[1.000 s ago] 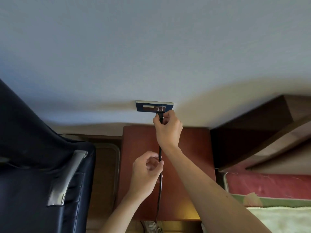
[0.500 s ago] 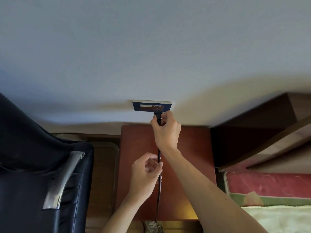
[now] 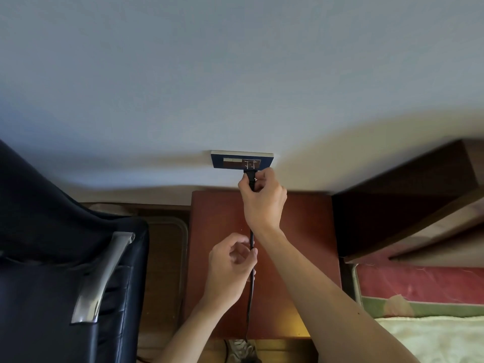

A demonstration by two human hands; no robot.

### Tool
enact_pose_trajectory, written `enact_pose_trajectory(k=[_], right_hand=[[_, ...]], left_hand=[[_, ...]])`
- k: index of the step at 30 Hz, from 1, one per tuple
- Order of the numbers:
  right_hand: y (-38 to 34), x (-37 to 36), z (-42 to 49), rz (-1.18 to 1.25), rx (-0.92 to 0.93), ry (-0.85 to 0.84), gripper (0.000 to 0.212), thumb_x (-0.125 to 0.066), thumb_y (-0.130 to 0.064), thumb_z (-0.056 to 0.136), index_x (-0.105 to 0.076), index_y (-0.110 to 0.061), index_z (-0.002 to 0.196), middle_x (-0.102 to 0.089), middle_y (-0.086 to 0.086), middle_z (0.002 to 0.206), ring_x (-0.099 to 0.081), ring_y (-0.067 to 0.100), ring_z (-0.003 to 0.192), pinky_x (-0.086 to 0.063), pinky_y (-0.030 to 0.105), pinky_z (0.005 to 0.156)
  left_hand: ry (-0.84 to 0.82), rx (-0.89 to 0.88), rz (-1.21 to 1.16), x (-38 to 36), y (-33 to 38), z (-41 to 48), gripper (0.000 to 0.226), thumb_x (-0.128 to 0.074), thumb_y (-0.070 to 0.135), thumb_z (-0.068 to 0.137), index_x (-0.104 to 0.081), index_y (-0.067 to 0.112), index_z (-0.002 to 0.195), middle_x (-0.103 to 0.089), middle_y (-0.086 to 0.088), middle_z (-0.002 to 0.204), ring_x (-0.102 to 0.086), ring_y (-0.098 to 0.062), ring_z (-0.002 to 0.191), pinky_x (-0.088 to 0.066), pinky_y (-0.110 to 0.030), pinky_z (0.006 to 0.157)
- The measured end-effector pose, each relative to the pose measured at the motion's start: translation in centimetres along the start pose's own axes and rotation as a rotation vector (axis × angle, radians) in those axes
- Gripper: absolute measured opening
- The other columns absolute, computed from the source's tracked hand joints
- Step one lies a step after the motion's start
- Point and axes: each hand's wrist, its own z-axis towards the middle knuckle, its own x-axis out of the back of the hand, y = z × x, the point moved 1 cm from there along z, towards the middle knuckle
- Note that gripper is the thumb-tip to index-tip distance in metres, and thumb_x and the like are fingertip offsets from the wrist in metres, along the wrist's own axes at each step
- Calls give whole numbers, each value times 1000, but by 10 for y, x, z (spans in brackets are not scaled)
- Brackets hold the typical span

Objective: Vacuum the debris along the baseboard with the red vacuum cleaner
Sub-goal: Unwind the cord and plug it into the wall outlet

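A blue-framed wall socket (image 3: 230, 162) sits on the pale wall. My right hand (image 3: 264, 203) grips the black plug (image 3: 250, 177) right at the socket's right outlet. From the plug a black power cord (image 3: 251, 297) runs straight down over a reddish-brown cabinet top. My left hand (image 3: 230, 265) pinches the cord lower down, between thumb and fingers. The red vacuum cleaner is out of view, and so is the baseboard.
The reddish-brown cabinet (image 3: 220, 258) stands against the wall below the socket. A black leather chair (image 3: 52, 258) with a chrome armrest fills the left. A dark wooden shelf (image 3: 408, 205) juts out at right, above a bed with red and pale covers (image 3: 432, 334).
The view has shifted slightly. My right hand has stayed at the socket with the plug, now a little closer to the outlet. My left hand still holds the cord.
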Motion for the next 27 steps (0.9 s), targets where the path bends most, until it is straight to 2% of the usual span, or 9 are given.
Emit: enact_pose_trajectory(k=[9, 12, 17, 21, 24, 27], right_hand=[[0, -3, -1, 8, 9, 39, 19, -67, -20, 88, -51, -14, 79, -55, 3, 50, -44, 23, 47, -40, 35, 60], [1, -2, -1, 21, 9, 57, 19, -68, -20, 87, -53, -10, 81, -55, 2, 50, -46, 25, 48, -41, 38, 58], [-2, -1, 2, 29, 21, 35, 19, -67, -20, 88, -52, -11, 80, -51, -4, 49, -42, 18, 46, -40, 36, 56], [-4, 0, 3, 53, 6, 12, 21, -67, -21, 88, -50, -13, 78, -53, 1, 50, -42, 18, 46, -40, 35, 56], [-7, 0, 5, 56, -12, 6, 26, -67, -20, 88, -45, -17, 74, -47, -2, 48, -36, 14, 45, -34, 23, 53], [-10, 0, 8, 28, -18, -19, 26, -66, -18, 87, -44, -14, 73, -41, -6, 46, -32, 16, 46, -32, 28, 54]], left_hand=[[4, -5, 8, 2, -1, 1, 12, -70, 3, 86, -66, 15, 88, -64, -5, 61, -67, -28, 52, -58, -46, 50], [4, -12, 10, 2, -2, 1, 11, -70, 4, 86, -66, 14, 89, -64, -6, 61, -67, -28, 52, -59, -46, 50], [13, -24, -1, -1, 1, 3, 12, -70, 3, 86, -66, 14, 87, -63, -4, 60, -66, -28, 52, -58, -42, 49], [17, -27, 2, -3, 3, 3, 12, -70, 3, 86, -66, 14, 86, -63, -3, 59, -67, -28, 52, -58, -42, 49], [20, -37, -12, -3, 4, 3, 12, -70, 2, 86, -66, 13, 85, -63, -5, 59, -65, -29, 51, -57, -41, 49], [15, -58, -21, -1, 6, 3, 15, -71, 1, 85, -66, 14, 83, -62, -4, 58, -64, -28, 50, -56, -40, 49]])
